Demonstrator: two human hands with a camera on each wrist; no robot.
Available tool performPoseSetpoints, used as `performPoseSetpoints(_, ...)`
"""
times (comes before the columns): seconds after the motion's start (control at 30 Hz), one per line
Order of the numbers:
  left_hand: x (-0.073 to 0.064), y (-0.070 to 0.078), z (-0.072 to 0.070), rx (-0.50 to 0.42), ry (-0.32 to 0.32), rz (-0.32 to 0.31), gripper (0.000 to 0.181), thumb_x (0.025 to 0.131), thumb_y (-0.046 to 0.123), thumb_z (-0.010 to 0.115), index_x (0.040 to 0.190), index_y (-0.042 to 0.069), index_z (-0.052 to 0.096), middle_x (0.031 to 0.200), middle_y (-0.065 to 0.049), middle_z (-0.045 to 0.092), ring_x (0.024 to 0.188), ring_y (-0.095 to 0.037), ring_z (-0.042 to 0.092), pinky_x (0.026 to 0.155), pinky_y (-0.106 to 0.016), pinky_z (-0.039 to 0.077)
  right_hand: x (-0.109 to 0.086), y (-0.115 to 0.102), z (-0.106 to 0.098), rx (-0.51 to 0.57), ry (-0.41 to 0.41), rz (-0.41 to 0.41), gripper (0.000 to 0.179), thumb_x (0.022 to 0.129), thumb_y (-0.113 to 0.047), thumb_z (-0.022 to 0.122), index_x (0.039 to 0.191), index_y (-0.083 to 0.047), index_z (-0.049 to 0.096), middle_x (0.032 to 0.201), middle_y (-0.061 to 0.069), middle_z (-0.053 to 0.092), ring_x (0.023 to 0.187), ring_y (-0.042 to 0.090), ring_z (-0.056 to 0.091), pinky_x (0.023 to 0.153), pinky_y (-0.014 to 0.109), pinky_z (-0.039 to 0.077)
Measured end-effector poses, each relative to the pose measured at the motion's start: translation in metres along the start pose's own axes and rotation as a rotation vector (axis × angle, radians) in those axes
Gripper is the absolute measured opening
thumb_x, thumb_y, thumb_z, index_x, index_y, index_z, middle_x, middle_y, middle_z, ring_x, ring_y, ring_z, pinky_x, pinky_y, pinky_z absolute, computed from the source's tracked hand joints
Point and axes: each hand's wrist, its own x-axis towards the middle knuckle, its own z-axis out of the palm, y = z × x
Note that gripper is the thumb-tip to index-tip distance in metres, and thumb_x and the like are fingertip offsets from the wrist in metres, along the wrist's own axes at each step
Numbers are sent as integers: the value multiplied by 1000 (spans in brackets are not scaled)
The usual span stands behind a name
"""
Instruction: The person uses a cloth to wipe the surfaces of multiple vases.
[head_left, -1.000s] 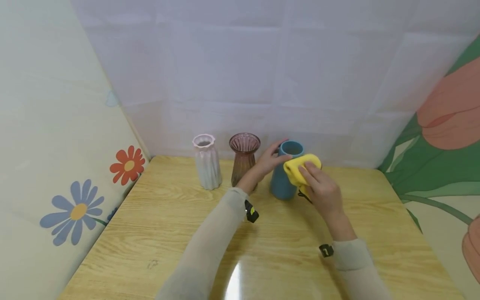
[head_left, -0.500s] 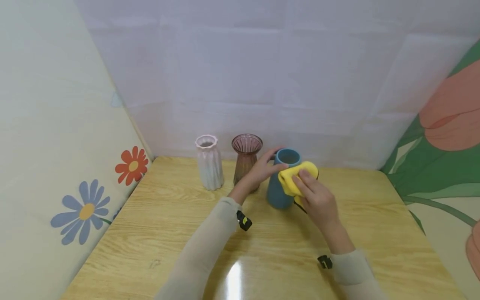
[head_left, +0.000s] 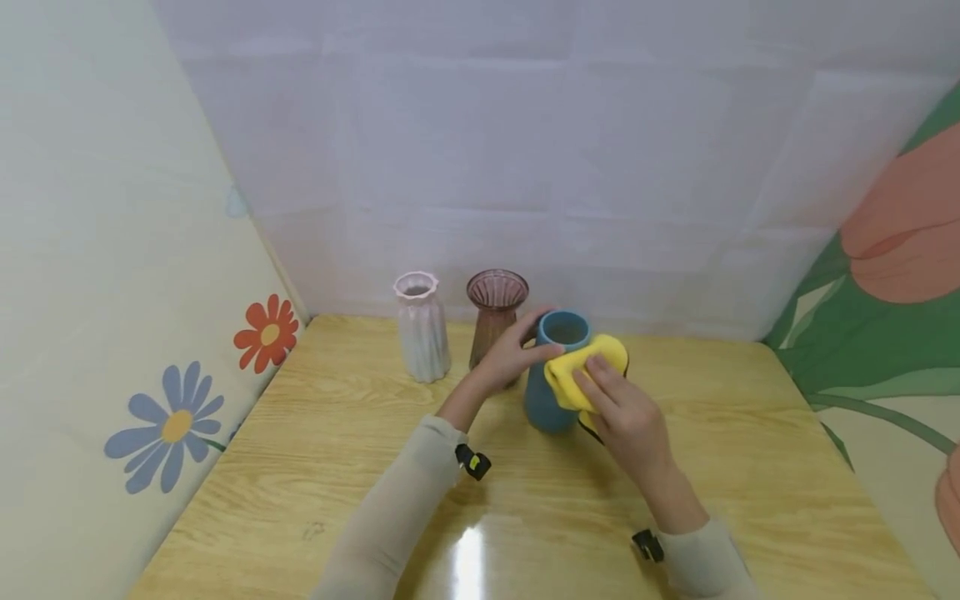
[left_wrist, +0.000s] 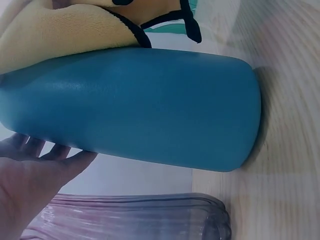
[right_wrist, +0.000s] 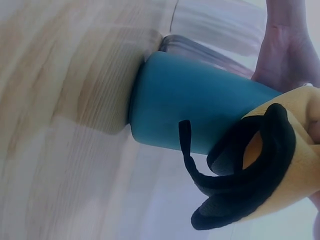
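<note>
Two hands of mine work at the blue vase, which stands upright on the table, nearer its back edge, with wood stretching away toward the right edge. My left hand curls round its upper part; my right hand pinches the yellow cloth against its side. The right wrist view reveals the cloth's black strap, barely a dark line from above. The purple vase, partly behind my left hand, crowds that side; beyond it stands the pink-white vase.
</note>
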Motion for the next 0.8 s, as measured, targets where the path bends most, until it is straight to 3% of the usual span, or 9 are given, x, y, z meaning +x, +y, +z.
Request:
performPoseSetpoints(0.27, -15, 2, -2, -22, 3, -3, 68, 94, 26, 70, 155, 21, 39, 149, -7, 52, 142, -30, 43, 111, -53, 42, 1, -15, -2, 34, -14, -5, 35, 110, -21, 45, 122, -3, 72, 124, 17, 70, 110, 35, 69, 82, 43, 59)
performPoseSetpoints(0.63, -36, 8, -5, -11, 7, -23, 77, 91, 42, 73, 156, 21, 38, 149, -8, 50, 140, -33, 46, 107, -52, 46, 3, -32, -6, 73, -10, 6, 36, 110, -23, 44, 121, -4, 72, 123, 16, 70, 109, 35, 70, 82, 44, 59)
performPoseSetpoints(0.8, -43, 10, -7, 2, 16, -12, 77, 91, 41, 73, 156, 18, 38, 148, -9, 52, 138, -32, 48, 108, -50, 46, 4, -37, -7, 86, -13, 6, 35, 110, -22, 44, 121, -4, 73, 124, 16, 70, 109, 35, 70, 81, 44, 59)
